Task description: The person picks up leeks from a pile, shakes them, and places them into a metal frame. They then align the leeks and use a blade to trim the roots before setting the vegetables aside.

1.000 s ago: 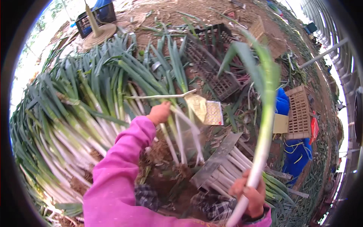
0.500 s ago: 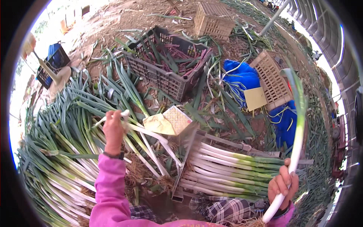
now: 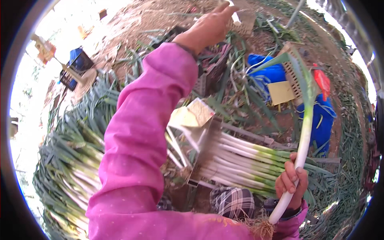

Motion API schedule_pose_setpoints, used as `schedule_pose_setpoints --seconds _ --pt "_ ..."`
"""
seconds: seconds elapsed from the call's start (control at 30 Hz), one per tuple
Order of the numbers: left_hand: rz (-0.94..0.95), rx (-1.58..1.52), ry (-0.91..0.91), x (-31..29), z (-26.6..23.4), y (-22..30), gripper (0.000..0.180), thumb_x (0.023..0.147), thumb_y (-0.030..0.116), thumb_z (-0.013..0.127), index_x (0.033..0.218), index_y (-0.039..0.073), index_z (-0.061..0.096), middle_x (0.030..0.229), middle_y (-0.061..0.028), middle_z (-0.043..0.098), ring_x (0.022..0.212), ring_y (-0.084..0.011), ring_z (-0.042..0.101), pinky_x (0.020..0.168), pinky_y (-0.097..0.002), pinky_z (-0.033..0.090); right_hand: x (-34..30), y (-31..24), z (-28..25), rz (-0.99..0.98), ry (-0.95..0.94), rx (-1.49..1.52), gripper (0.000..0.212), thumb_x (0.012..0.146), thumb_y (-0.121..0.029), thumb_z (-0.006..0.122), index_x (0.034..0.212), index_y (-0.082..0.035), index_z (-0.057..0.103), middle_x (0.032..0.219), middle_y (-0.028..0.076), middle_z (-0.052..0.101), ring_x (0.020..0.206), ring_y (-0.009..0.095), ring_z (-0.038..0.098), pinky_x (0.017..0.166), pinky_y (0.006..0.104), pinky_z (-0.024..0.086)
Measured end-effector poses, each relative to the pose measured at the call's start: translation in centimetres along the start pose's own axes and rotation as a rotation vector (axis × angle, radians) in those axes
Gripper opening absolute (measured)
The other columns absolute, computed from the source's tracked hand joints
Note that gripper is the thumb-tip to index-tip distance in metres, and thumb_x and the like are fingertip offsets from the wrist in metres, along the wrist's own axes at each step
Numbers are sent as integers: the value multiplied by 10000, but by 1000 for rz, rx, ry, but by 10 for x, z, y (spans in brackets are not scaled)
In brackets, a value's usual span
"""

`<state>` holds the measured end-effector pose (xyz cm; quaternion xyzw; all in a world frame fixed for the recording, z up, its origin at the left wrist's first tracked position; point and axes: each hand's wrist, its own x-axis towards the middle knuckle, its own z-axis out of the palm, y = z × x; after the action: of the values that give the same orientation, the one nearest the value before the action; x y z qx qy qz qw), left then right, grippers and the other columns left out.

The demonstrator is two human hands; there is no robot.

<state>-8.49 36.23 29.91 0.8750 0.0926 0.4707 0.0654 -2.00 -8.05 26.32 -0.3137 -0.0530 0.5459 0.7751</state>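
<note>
My left hand reaches far forward at the top, its fingers stretched out. A short white stalk piece shows right at its fingertips; whether they touch it I cannot tell. At the lower right, my right hand is closed around the white shaft of a leek. That leek stands nearly upright, its roots low by my sleeve and its green leaf bent over at the top. Beside this hand, a row of leeks lies in a metal frame, white ends against its upright plate.
A large heap of leeks spreads on the left. My arm partly covers a dark crate. Further right are blue bundles, a tan crate and a red bag. Yellowish cards sit atop the plate.
My left hand has swung from the leek heap up and far forward, over the dark crate. My right hand still holds its leek, and the view has shifted slightly.
</note>
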Motion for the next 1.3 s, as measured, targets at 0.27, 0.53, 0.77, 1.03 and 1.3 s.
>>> schedule_pose_setpoints --seconds 0.27,0.53,0.77,1.03,1.3 --pt "-901 200 -587 -326 28 -46 208 849 191 518 913 36 641 906 -218 660 859 -392 644 726 -497 510 42 53 17 30 -186 -242 427 956 -218 530 1346 -105 398 698 8 435 460 119 447 489 310 460" --pt "-1506 -78 -312 -507 140 10 404 814 300 643 1101 17 664 1000 -246 668 937 -360 655 826 -412 517 47 102 -24 215 -81 -171 428 946 -194 534 1341 -138 378 671 8 402 446 103 406 473 308 443" --pt "-1562 29 93 -472 86 44 329 835 257 645 1057 15 667 983 -176 661 873 -298 659 795 -378 496 58 121 -30 379 -1 -69 398 935 -178 502 1317 -105 413 656 -21 387 435 68 381 457 268 411" --pt "-1318 -179 28 -295 -81 262 711 851 220 647 1427 5 290 962 -223 650 811 -343 677 702 -369 545 79 173 0 485 -197 -100 622 858 -127 552 1426 -143 299 1368 230 452 1280 340 459 1038 462 411" --pt "-951 -148 7 -334 -56 191 143 904 109 547 958 21 647 699 -77 619 566 -142 570 531 -275 469 70 159 -3 500 -179 -145 745 821 -105 589 1479 -149 243 1090 118 563 988 264 590 965 504 466"
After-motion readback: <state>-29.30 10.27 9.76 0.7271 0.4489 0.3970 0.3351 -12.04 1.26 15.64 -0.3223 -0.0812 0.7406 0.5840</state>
